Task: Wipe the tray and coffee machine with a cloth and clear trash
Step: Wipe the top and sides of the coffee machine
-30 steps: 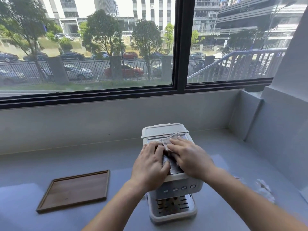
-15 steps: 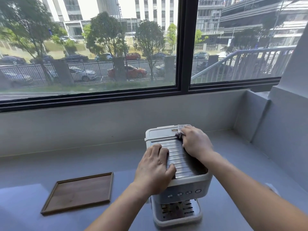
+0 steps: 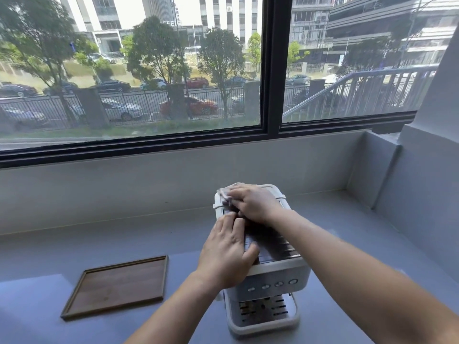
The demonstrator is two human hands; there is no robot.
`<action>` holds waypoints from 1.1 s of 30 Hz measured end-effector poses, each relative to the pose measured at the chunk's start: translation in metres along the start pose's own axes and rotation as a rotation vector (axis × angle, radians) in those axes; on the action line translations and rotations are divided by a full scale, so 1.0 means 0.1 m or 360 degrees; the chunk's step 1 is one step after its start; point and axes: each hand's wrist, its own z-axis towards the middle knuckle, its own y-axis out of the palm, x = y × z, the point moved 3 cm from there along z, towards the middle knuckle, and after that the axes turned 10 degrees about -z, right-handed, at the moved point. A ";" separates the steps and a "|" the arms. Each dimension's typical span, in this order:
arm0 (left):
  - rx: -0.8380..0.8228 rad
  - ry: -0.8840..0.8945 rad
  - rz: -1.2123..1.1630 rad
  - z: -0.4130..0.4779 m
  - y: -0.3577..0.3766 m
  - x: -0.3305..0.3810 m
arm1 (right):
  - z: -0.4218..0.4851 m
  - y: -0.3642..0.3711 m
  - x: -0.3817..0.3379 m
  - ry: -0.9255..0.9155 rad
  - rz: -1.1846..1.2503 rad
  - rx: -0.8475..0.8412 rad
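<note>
The right hand [image 3: 250, 203] has swept its small pale cloth [image 3: 224, 194] from the right rear of the white coffee machine [image 3: 270, 274] across to the rear left corner of the top, fingers pressed flat and clenched on the cloth. The left hand [image 3: 227, 254] stays spread on the ribbed grey top plate [image 3: 273, 247], fingers released, steadying the machine. The top looks nearly covered; the brown wooden tray [image 3: 119, 285] lies apart on the grey tabletop [image 3: 37, 256].
</note>
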 end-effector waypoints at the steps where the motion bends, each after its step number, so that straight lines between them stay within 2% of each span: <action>1: 0.0007 0.0000 -0.0006 0.00 -0.01 0.00 | 0.01 0.02 -0.06 -0.0111 0.0036 -0.0053; 3: 0.0003 0.0008 -0.0023 0.00 0.00 -0.01 | 0.03 0.02 -0.03 -0.0176 0.0027 -0.0082; 4: -0.0003 0.0013 -0.0030 -0.01 0.00 -0.01 | 0.03 0.02 0.05 -0.0113 -0.0011 -0.0047; 7: -0.0004 -0.0006 -0.0059 -0.01 0.01 -0.02 | 0.00 -0.02 0.35 0.0240 -0.0204 0.0127; 11: 0.0007 -0.0016 -0.0086 -0.03 -0.01 0.00 | -0.11 -0.05 0.56 0.0549 -0.0233 0.0171; 13: 0.0019 -0.0021 -0.0094 -0.03 -0.01 0.00 | -0.21 -0.02 0.50 0.0513 -0.0215 0.0209; 17: 0.0012 -0.0015 -0.0096 -0.03 0.00 0.00 | -0.45 0.01 0.35 0.0153 -0.0242 0.0282; 22: 0.0022 -0.0007 -0.0089 -0.02 -0.01 0.00 | -0.11 -0.12 0.48 0.0479 -0.0312 0.0111; 23: 0.0022 -0.0001 -0.0083 -0.02 -0.01 -0.01 | -0.06 -0.08 0.38 0.0393 -0.0319 0.0105; 26: 0.0053 0.0009 -0.0103 -0.02 0.00 -0.01 | -0.12 0.06 0.04 -0.0138 -0.0176 0.0117; 27: 0.0058 0.0010 -0.0118 -0.02 0.00 -0.02 | -0.14 0.05 0.06 -0.0207 -0.0130 0.0092; 29: 0.0043 0.0006 -0.0137 -0.03 0.00 -0.02 | -0.13 -0.01 0.25 -0.0093 -0.0151 0.0085; 33: 0.0047 0.0008 -0.0178 -0.02 -0.01 -0.01 | -0.20 -0.11 0.62 0.0381 -0.0168 0.0161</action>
